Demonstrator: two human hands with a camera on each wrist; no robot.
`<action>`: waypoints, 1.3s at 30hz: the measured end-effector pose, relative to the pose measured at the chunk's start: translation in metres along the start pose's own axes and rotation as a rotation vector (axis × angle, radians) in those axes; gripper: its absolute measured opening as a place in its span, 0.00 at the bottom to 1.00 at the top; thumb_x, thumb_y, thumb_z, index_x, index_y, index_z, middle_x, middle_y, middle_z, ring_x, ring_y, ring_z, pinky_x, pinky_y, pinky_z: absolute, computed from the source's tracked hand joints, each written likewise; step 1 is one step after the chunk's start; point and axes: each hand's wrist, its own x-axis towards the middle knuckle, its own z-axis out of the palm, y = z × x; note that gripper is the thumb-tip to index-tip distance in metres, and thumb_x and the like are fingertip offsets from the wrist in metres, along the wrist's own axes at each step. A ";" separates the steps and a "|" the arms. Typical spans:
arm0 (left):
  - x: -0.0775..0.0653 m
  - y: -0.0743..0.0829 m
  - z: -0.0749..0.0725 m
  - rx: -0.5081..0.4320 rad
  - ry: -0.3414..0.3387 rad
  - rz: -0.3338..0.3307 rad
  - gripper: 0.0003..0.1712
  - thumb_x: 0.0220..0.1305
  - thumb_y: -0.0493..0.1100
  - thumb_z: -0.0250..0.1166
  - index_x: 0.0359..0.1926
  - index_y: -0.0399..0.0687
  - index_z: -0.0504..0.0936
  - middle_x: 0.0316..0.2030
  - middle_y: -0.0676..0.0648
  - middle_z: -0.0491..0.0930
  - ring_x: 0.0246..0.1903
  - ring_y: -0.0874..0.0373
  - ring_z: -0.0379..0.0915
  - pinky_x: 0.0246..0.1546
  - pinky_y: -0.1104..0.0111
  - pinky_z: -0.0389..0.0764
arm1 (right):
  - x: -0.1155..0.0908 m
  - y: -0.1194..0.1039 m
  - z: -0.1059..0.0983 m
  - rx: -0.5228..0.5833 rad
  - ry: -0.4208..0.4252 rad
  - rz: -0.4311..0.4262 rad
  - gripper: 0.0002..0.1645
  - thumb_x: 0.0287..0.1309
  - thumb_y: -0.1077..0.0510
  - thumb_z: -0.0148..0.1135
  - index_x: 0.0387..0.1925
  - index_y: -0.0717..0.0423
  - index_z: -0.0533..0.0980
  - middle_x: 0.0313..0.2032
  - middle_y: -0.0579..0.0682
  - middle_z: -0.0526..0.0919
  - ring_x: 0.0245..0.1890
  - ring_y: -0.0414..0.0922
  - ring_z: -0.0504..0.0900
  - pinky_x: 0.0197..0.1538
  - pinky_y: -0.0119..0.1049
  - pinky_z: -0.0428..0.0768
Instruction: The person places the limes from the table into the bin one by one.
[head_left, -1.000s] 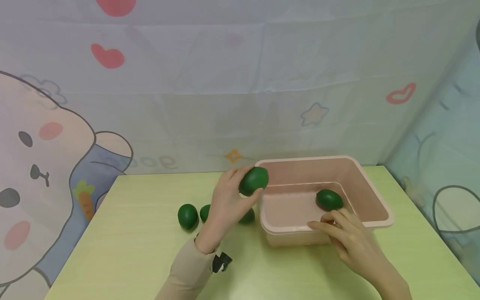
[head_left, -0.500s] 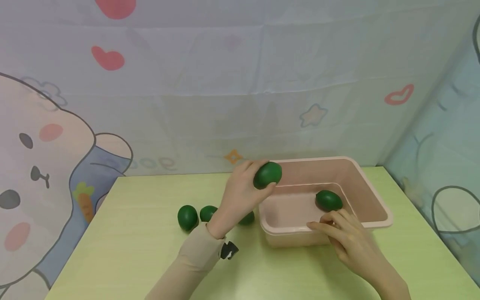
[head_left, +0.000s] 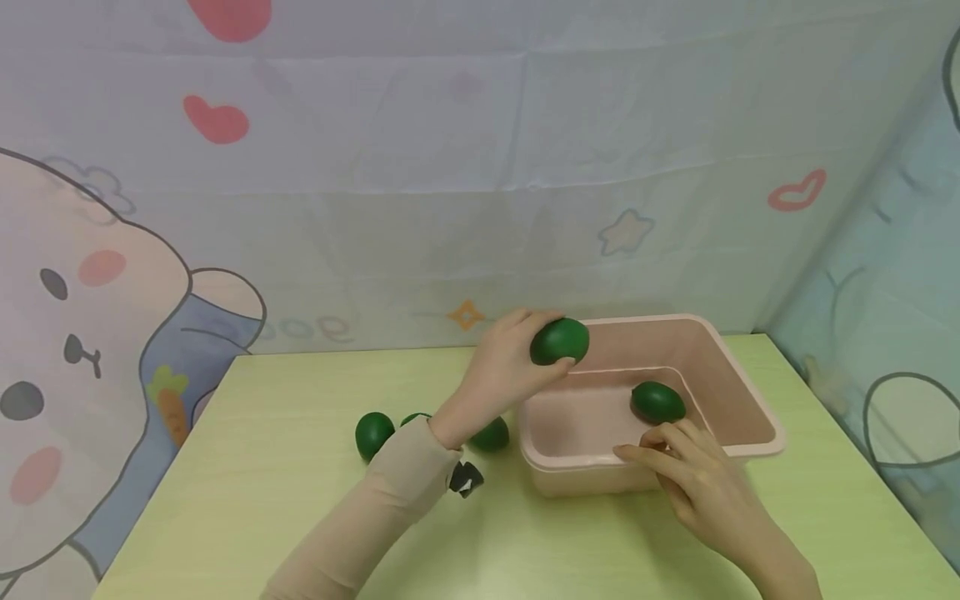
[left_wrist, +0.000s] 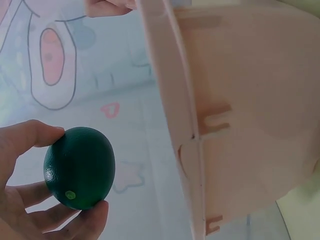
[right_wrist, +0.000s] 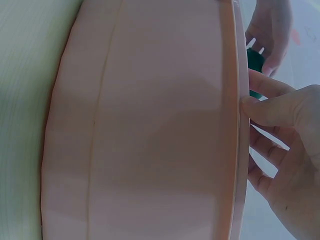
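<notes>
My left hand (head_left: 510,358) holds a dark green lime (head_left: 559,342) between thumb and fingers, above the left end of a pink plastic basin (head_left: 585,462). In the left wrist view this lime (left_wrist: 80,167) is smooth and egg-shaped, with a small pale stem scar. My right hand (head_left: 701,471) grips the basin's near rim; in the right wrist view the thumb (right_wrist: 272,111) lies on the outside and the other fingers reach over to the inside. Another lime (head_left: 657,402) lies inside the basin near the right hand.
On the table left of the basin lie several limes: one lime (head_left: 373,435) in plain view, another (head_left: 490,435) close to the basin wall, one mostly behind the left forearm. A printed cloth (head_left: 375,167) hangs behind the table (head_left: 225,500).
My left hand has moved right with the lime, from the basin's left edge to over its left part. The right hand has stayed at the rim.
</notes>
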 end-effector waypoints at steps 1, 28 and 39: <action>0.001 0.001 0.000 0.000 -0.012 0.000 0.32 0.56 0.53 0.69 0.62 0.55 0.75 0.54 0.49 0.78 0.51 0.52 0.74 0.46 0.60 0.78 | 0.000 0.000 0.000 -0.003 0.002 -0.001 0.28 0.76 0.52 0.33 0.42 0.46 0.84 0.34 0.41 0.75 0.39 0.40 0.71 0.49 0.28 0.63; 0.047 0.017 0.021 0.103 -0.231 0.092 0.31 0.57 0.54 0.68 0.61 0.52 0.75 0.56 0.50 0.78 0.47 0.59 0.76 0.41 0.72 0.76 | 0.000 0.000 0.002 -0.002 0.018 -0.007 0.27 0.75 0.52 0.35 0.42 0.46 0.84 0.34 0.40 0.75 0.39 0.39 0.70 0.48 0.28 0.63; 0.059 0.026 0.031 0.114 -0.294 0.171 0.23 0.56 0.52 0.68 0.53 0.52 0.78 0.39 0.56 0.78 0.35 0.63 0.72 0.34 0.75 0.72 | 0.001 -0.001 0.002 0.007 0.027 -0.016 0.27 0.75 0.54 0.35 0.42 0.47 0.84 0.33 0.41 0.75 0.39 0.40 0.70 0.51 0.29 0.62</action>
